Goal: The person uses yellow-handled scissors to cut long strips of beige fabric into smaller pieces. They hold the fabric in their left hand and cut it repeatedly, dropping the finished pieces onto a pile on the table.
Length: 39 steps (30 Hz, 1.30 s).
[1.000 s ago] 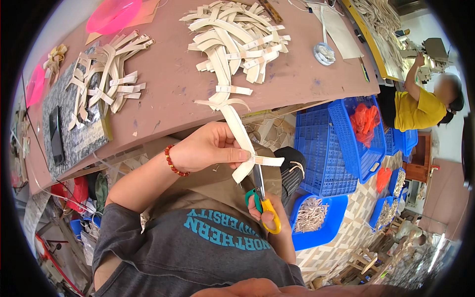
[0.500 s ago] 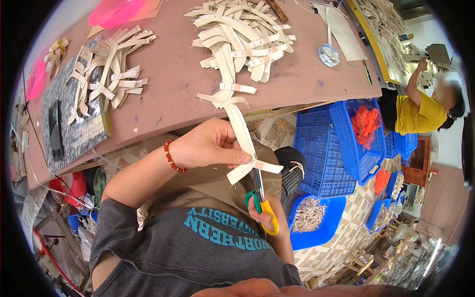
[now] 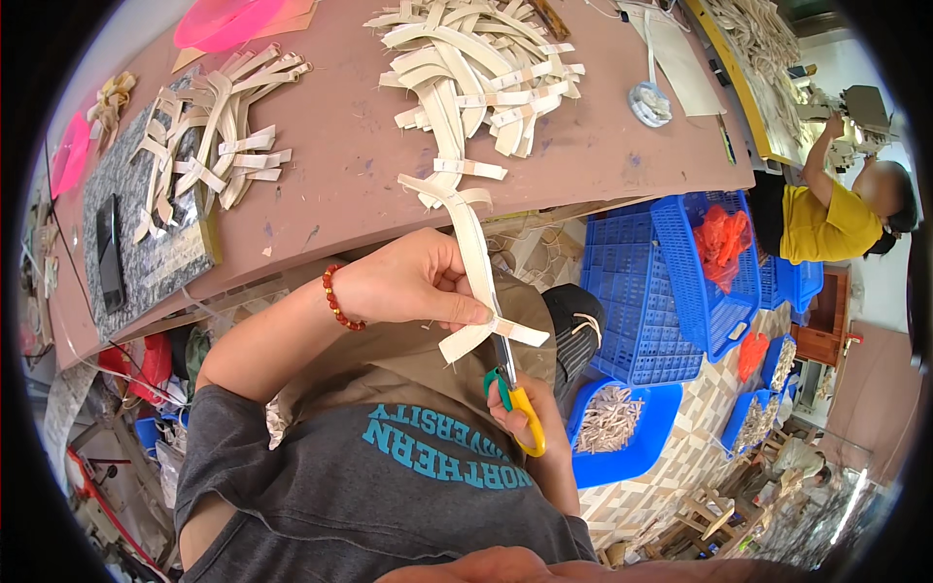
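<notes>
Between thumb and fingers, my left hand [image 3: 418, 282] pinches a cream fabric strip [image 3: 469, 238] near its lower end, where short cross pieces branch off. The strip's far end reaches the table edge, close to a large heap of similar strips [image 3: 486, 83]. My right hand [image 3: 535, 413] grips a pair of scissors [image 3: 523, 408] with yellow and green handles. Their blades point up at the strip's lower joint, just beneath my left thumb; the tips are partly hidden by the fabric.
A smaller strip pile [image 3: 219, 146] and a black phone [image 3: 110, 255] lie on the brown table [image 3: 330, 146] at left. Blue crates [image 3: 637, 291] and a blue tub [image 3: 632, 457] of cut pieces stand at right. A person in a yellow shirt [image 3: 829, 223] works beyond.
The scissor handles have drawn closer together. The strip's upper end has shifted slightly right, and its lower cross pieces slightly left and down. Both hands keep their holds.
</notes>
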Tool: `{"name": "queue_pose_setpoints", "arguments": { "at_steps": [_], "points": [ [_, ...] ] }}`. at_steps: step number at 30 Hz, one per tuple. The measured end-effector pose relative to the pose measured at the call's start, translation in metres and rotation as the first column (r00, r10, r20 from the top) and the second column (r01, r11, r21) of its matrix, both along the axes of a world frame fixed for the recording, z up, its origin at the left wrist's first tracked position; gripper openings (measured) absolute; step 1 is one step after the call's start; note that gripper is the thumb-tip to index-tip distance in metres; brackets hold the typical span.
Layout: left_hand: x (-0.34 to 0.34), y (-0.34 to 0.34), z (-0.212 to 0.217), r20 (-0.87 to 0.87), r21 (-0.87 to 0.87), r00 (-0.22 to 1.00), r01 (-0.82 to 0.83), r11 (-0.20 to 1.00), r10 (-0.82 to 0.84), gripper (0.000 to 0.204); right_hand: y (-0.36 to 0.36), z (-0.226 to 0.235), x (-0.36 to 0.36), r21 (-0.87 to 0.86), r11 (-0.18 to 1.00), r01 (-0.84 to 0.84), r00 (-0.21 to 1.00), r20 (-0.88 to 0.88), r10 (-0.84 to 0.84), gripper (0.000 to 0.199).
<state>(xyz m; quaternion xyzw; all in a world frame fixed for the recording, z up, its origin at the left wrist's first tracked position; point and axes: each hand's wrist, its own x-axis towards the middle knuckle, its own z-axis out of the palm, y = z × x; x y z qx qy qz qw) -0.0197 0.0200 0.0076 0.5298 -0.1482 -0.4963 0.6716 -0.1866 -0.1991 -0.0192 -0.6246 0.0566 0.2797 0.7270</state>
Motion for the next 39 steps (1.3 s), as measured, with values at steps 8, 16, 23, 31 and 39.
{"name": "queue_pose_setpoints", "arguments": {
  "at_steps": [8,16,23,31,39],
  "points": [
    [-0.003,-0.008,0.002,-0.043,-0.15,0.971,-0.241,0.959,0.237,0.022,-0.002,-0.005,-0.001,-0.031,0.999,0.037,0.999,-0.007,-0.038,0.042],
    [-0.009,-0.013,0.01,-0.056,-0.159,0.942,-0.336,0.929,0.331,0.026,0.01,0.003,0.01,0.028,0.999,-0.017,0.997,0.074,0.015,0.073],
    [-0.015,-0.016,0.005,0.001,-0.18,0.966,-0.254,0.95,0.258,0.028,0.015,0.002,0.012,0.04,0.999,-0.001,0.996,0.089,-0.003,0.078],
    [-0.015,-0.016,0.008,0.012,-0.168,0.965,-0.256,0.952,0.262,0.027,0.016,0.0,0.012,0.005,1.0,-0.021,0.992,0.123,0.02,0.074],
    [-0.015,-0.013,0.008,0.013,-0.184,0.969,-0.238,0.954,0.245,0.027,0.015,-0.005,0.005,-0.025,1.0,0.011,0.999,0.054,-0.009,0.052]
  ]
}}
